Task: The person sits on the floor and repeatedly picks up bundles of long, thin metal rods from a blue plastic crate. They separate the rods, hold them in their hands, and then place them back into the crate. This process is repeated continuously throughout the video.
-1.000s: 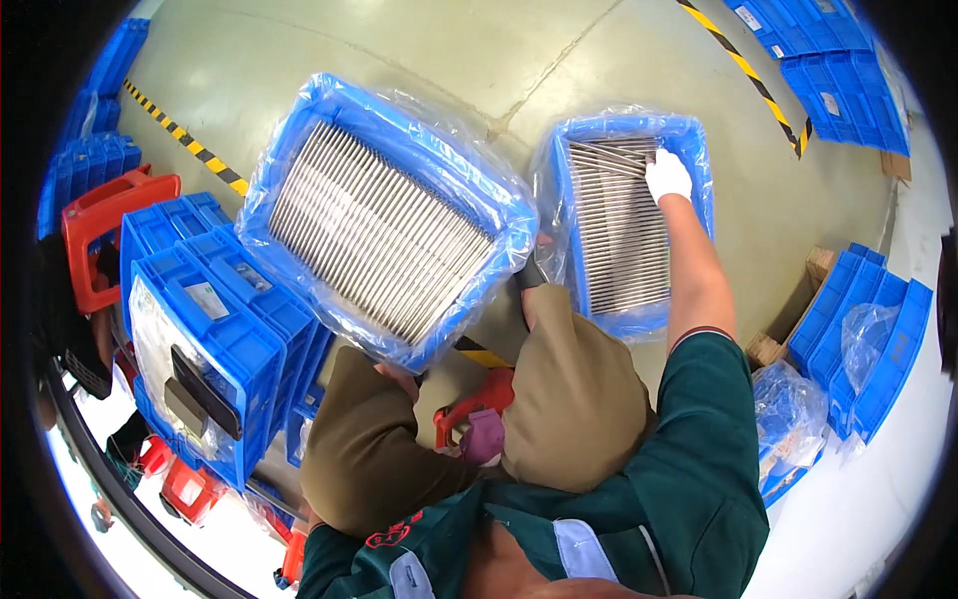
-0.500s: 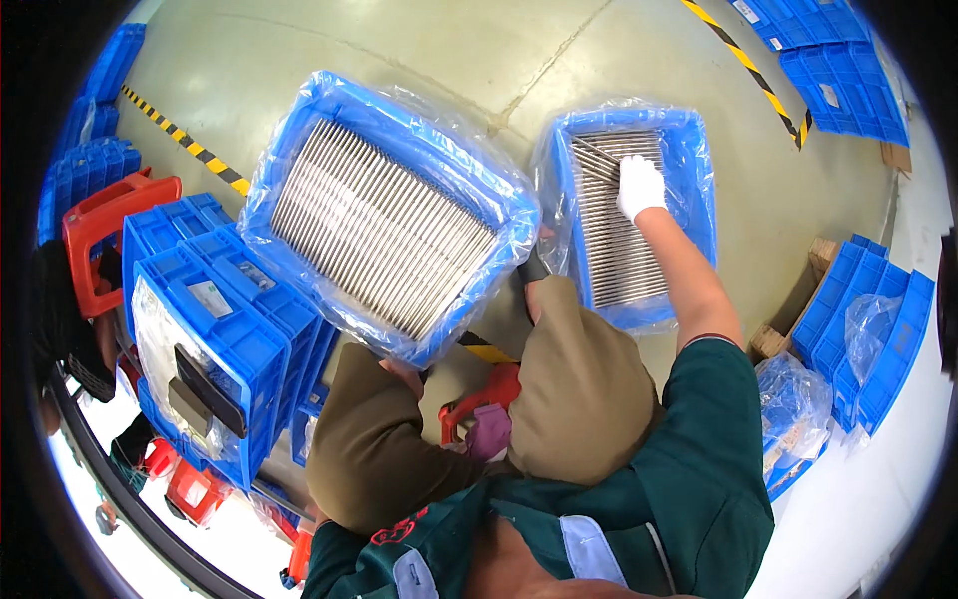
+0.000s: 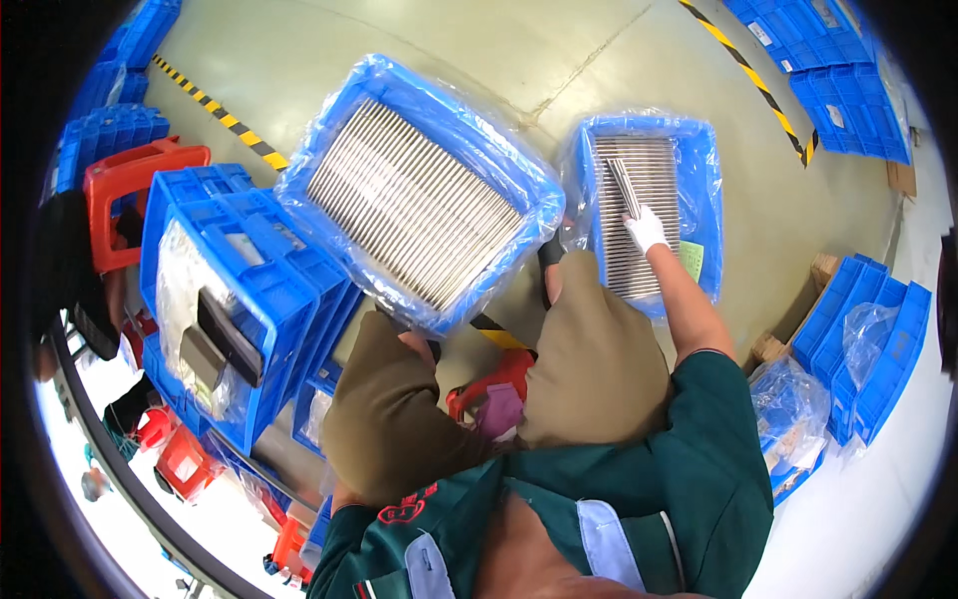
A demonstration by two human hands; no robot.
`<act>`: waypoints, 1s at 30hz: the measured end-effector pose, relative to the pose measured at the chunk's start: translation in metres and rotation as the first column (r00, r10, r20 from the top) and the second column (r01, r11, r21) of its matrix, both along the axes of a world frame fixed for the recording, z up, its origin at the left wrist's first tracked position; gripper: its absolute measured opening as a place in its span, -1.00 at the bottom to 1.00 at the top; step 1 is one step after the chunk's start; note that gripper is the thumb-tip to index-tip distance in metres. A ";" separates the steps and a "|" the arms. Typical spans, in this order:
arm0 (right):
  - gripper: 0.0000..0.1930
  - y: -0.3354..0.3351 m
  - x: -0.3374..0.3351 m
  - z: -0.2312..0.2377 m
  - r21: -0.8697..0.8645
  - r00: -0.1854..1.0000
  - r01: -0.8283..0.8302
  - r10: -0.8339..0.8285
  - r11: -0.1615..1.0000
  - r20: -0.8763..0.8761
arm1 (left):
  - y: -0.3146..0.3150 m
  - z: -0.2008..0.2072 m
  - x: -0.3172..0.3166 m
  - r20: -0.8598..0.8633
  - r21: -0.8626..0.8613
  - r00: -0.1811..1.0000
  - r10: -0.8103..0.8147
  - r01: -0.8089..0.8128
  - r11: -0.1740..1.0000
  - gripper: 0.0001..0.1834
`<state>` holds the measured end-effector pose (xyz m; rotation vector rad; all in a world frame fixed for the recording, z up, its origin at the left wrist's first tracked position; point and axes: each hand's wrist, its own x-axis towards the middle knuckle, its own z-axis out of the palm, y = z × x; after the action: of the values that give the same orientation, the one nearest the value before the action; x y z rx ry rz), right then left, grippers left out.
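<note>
The right hand (image 3: 646, 229), in a white glove, is in the small blue bin (image 3: 704, 190) on the floor. Its fingers pinch a few thin metal strips (image 3: 626, 187), lifting one end above the packed rows (they look slippery). This seems to be the picking-out step. Next it needs a steady pull straight up. The left hand (image 3: 417, 344) sits under the big blue bin (image 3: 329, 160); I cannot tell about its fingers.

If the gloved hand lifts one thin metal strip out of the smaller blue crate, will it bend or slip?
The strip looks long, thin and flat, so it probably flexes if lifted by one end. It seems light. Its shiny surface may slip, though the white glove on the right hand should help grip. The strips in the crate stand packed tightly, so neighbours might drag along.
</note>
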<state>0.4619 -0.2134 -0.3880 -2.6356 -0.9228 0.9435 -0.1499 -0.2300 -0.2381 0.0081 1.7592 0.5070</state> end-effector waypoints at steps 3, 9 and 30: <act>-0.60 -0.015 -0.019 0.006 -0.026 0.921 0.324 -0.322 0.946 -0.218 | 0.002 0.026 -0.007 -0.013 0.081 1.000 -0.018 0.019 0.997 -0.67; -0.65 -0.007 -0.050 0.115 0.039 0.618 0.634 -0.477 0.772 -0.625 | 0.023 0.110 -0.027 -0.187 0.373 0.977 -0.106 0.171 0.912 -0.66; -0.82 0.115 -0.278 0.466 0.729 0.718 -0.115 0.564 0.674 -0.408 | 0.217 0.276 0.137 0.631 0.774 0.611 -0.477 -0.458 0.437 -0.69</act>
<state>0.1840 -0.0980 0.0778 -1.4099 -1.3075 1.1636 -0.0132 -0.0129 0.0381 0.5068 0.3598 1.2133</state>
